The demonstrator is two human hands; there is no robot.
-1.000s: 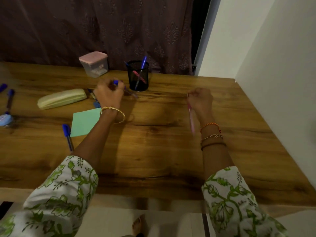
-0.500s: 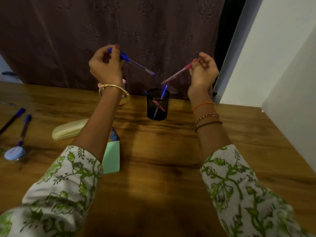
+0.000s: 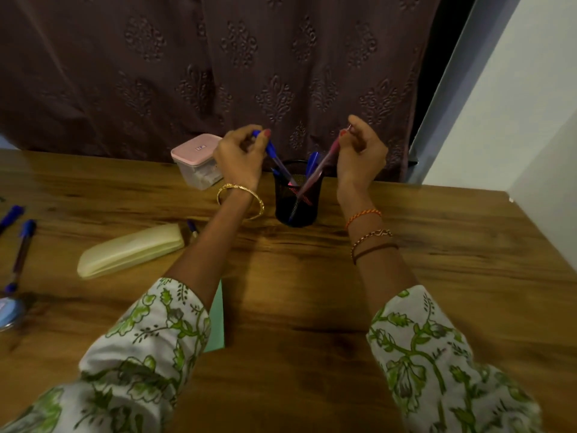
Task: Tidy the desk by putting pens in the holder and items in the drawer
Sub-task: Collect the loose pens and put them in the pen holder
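Note:
A black mesh pen holder (image 3: pixel 298 203) stands near the back of the wooden desk (image 3: pixel 312 307), with a few pens inside. My left hand (image 3: pixel 239 157) pinches a blue pen (image 3: pixel 276 160) by its upper end, and the pen's tip reaches into the holder. My right hand (image 3: pixel 360 154) pinches a pink pen (image 3: pixel 321 168) the same way, its tip also down inside the holder. The two pens slant toward each other over the holder's rim.
A pink-lidded plastic box (image 3: pixel 196 160) stands left of the holder. A pale yellow case (image 3: pixel 131 250), a green paper sheet (image 3: pixel 218 320) partly under my left arm, two blue pens (image 3: pixel 22 248) and a round blue item (image 3: pixel 7 312) lie at left. A white wall borders the right.
Both hands came down from high above the holder; the blue and pink pens now dip into it. The camera view tilted lower.

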